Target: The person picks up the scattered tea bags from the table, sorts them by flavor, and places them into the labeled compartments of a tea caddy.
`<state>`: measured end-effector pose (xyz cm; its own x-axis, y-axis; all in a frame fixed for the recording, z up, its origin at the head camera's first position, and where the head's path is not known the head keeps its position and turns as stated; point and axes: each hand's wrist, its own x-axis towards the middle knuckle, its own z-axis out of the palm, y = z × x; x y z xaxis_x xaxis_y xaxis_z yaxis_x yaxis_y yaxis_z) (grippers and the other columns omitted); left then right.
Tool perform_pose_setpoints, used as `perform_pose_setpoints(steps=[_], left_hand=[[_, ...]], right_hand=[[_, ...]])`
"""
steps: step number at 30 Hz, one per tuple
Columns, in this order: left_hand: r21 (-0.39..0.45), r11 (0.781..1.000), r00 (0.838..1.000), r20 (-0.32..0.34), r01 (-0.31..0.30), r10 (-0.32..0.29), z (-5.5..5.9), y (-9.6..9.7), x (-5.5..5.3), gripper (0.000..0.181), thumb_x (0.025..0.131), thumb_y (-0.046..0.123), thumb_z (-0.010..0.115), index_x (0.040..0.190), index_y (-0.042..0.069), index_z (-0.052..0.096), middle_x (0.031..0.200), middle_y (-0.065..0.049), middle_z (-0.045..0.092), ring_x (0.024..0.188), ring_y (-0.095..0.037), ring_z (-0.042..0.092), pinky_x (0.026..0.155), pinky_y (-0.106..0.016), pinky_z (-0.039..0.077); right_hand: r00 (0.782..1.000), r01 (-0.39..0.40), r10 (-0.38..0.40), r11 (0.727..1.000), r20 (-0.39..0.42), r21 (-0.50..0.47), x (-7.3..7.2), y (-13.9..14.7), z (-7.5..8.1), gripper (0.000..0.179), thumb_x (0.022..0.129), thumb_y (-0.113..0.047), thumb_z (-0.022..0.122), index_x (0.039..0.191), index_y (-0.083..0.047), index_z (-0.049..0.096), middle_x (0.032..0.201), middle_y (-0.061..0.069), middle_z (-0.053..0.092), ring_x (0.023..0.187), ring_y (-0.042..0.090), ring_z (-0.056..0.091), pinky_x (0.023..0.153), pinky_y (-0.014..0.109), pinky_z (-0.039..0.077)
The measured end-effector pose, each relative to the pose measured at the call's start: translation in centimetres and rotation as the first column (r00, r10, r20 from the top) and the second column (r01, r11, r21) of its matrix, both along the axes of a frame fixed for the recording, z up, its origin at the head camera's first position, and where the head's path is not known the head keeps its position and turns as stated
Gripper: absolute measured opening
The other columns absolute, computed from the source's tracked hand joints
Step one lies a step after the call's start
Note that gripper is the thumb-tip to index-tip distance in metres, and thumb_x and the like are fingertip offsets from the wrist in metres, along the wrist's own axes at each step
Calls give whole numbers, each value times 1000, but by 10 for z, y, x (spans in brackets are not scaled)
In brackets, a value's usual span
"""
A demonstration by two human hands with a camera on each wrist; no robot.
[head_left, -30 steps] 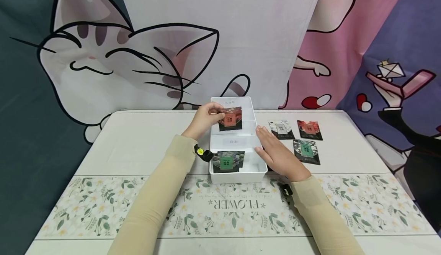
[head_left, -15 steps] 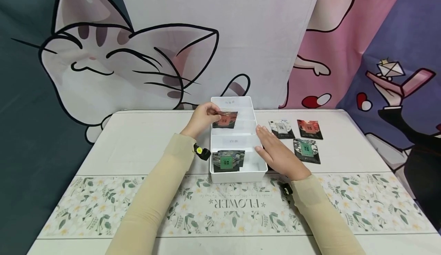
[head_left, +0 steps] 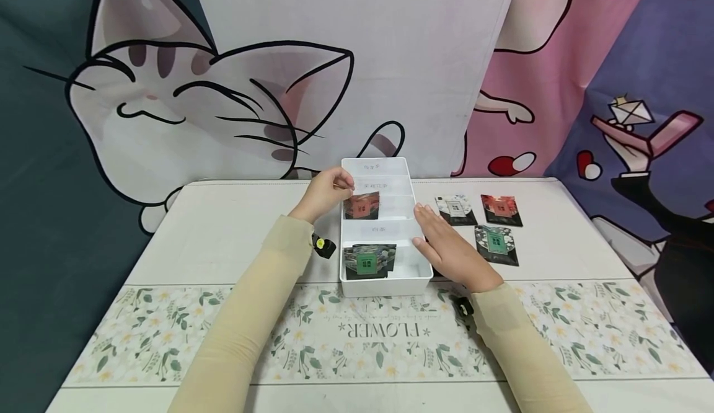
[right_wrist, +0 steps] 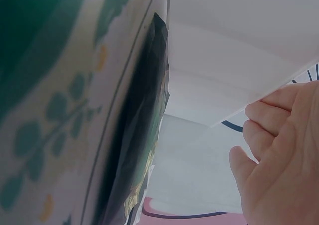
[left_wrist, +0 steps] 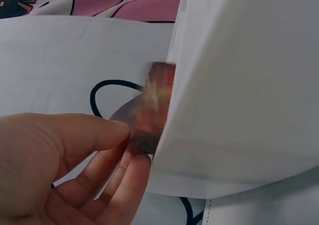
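A red-and-black sachet stands tilted in the middle compartment of a white divided box. My left hand is over the box's left rim, its thumb and fingertips just above the sachet's corner. In the left wrist view the sachet is blurred beyond those fingertips and partly hidden by the box wall; whether they still touch is unclear. My right hand rests with straight fingers along the box's right side. Green-labelled dark sachets lean in the box's near compartment.
On the table right of the box lie a white-and-black sachet, a red one and a green-labelled one. A printed cloth hangs behind the table. The floral band crosses the tabletop in front.
The red sachet has gone down from my left fingers into the middle compartment, slightly leftward. My left fingers have come away above it. The right hand and the box have stayed put.
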<state>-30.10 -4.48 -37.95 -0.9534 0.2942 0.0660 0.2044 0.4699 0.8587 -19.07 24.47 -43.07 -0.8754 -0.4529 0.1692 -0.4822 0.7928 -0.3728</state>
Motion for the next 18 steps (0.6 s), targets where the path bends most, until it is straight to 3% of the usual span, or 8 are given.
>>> perform_pose_setpoints(steps=[7, 9, 12, 15, 18], left_hand=[[-40, 999, 998, -60, -1, -1, -4, -1, -1, 3, 95, 6, 67, 96, 8, 65, 97, -9, 68, 93, -24, 64, 84, -37, 52], [-35, 999, 997, -67, 24, -26, -4, -1, -1, 4, 95, 8, 69, 97, 7, 66, 97, -8, 68, 93, -23, 64, 85, -36, 53], [-51, 991, 989, -80, 123, -127, -2, -2, 0, 10, 93, 10, 73, 100, 6, 68, 99, -7, 69, 95, -21, 65, 90, -35, 53], [-79, 964, 963, -81, 253, -259, -1, -2, 1, 18, 91, 10, 77, 104, 3, 69, 102, -8, 71, 98, -20, 66, 95, -35, 53], [-124, 938, 939, -82, 324, -335, 1, -2, 2, 22, 89, 9, 79, 107, 1, 69, 105, -10, 71, 99, -19, 66, 98, -34, 52]], right_hand=[[1000, 13, -13, 1000, 20, 8, 0, 1, 0, 68, 111, -42, 36, 162, -4, 14, 169, 11, 13, 156, 30, 7, 124, 54, 16], [1000, 14, -14, 1000, 19, 9, 0, 1, 0, 68, 111, -42, 36, 162, -4, 14, 169, 11, 13, 156, 29, 7, 124, 54, 16], [1000, 11, -11, 1000, 23, 5, 0, 0, 1, 68, 110, -42, 37, 162, -5, 14, 169, 11, 13, 156, 31, 8, 124, 53, 16], [1000, 10, -10, 1000, 28, 1, 1, 0, 1, 68, 110, -42, 37, 162, -5, 14, 169, 11, 13, 156, 31, 8, 125, 52, 15], [999, 13, -13, 1000, 32, 3, 0, 0, 2, 68, 110, -42, 37, 163, -5, 13, 169, 11, 13, 156, 31, 7, 125, 52, 14]])
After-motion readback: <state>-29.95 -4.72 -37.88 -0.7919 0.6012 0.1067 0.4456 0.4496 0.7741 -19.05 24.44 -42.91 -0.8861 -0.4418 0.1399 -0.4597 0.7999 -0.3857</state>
